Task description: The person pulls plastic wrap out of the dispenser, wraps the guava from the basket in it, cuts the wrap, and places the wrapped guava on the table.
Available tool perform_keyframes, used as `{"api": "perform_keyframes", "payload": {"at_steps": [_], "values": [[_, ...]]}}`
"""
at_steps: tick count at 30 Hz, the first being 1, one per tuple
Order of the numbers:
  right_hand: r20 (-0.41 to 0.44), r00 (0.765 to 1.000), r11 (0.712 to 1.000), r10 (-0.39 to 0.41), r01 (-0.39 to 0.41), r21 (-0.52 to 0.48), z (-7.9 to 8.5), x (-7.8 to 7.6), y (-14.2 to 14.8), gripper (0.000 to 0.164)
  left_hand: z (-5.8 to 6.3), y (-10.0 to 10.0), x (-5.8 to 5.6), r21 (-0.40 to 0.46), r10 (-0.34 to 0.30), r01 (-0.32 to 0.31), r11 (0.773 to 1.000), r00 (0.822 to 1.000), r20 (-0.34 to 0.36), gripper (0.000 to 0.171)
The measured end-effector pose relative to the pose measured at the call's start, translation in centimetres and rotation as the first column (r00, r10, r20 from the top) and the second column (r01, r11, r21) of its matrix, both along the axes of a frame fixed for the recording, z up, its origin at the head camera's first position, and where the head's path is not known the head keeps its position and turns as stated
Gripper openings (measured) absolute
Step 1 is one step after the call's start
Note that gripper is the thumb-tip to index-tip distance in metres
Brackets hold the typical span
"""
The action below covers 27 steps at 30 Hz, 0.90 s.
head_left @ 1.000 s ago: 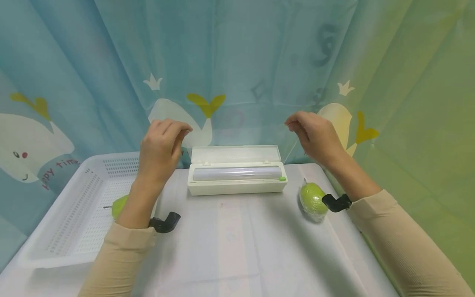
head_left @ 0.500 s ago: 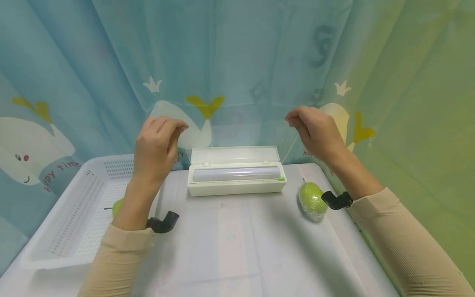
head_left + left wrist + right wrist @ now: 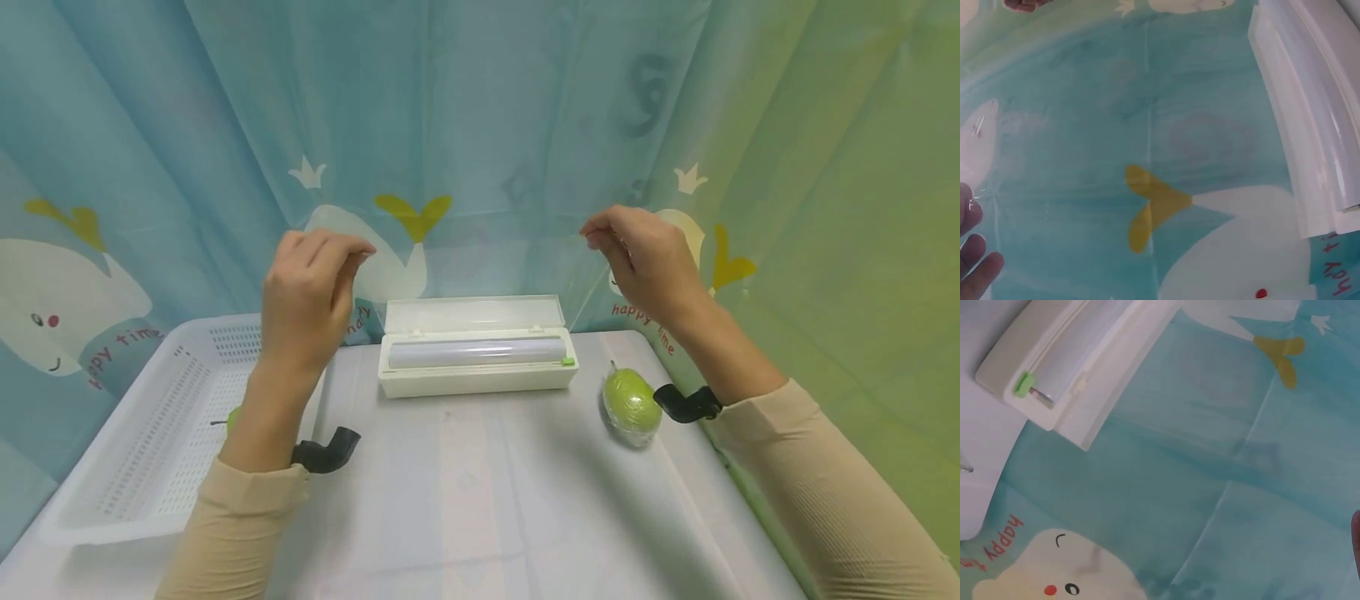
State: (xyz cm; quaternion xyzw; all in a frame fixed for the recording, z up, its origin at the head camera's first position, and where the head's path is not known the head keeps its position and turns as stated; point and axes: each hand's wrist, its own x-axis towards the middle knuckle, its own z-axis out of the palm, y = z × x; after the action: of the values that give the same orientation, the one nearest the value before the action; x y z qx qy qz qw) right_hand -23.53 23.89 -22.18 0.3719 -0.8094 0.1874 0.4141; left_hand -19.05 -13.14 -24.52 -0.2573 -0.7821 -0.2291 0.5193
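Observation:
A sheet of clear cling film rises from the cling film dispenser, stretched between my two raised hands. My left hand pinches its left corner between thumb and fingers, over the dispenser's left end. On the other side my right hand pinches the right corner. The white dispenser has its lid tipped back, with the film roll inside and a green slide cutter at the right end. In the left wrist view, fingertips show at the left edge.
A green pear wrapped in film lies on the table right of the dispenser. At left stands a white perforated basket with another pear, mostly hidden by my left forearm. A patterned curtain hangs close behind the table.
Both hands have risen slightly and spread a little apart, left hand leftwards, drawing the film higher. Dispenser and wrapped pear stay where they were.

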Motion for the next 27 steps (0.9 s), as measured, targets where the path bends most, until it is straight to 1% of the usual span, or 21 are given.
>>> {"api": "perform_keyframes", "payload": {"at_steps": [11,18,27], "values": [[-0.056,0.998,1.000,0.025,-0.026,-0.002,1.2,0.7,-0.1,0.006,1.1,0.2,0.8,0.040,-0.017,0.019,0.999,0.998,-0.053,0.021],[-0.055,0.998,0.999,0.033,-0.034,-0.013,1.5,0.9,-0.2,0.006,1.3,0.2,0.9,0.051,-0.019,0.022,0.998,0.998,-0.064,0.021],[-0.064,0.998,0.999,0.029,-0.030,-0.012,2.2,1.0,-0.3,0.007,1.8,0.2,1.0,0.075,-0.001,0.007,0.997,0.997,-0.077,0.023]]}}
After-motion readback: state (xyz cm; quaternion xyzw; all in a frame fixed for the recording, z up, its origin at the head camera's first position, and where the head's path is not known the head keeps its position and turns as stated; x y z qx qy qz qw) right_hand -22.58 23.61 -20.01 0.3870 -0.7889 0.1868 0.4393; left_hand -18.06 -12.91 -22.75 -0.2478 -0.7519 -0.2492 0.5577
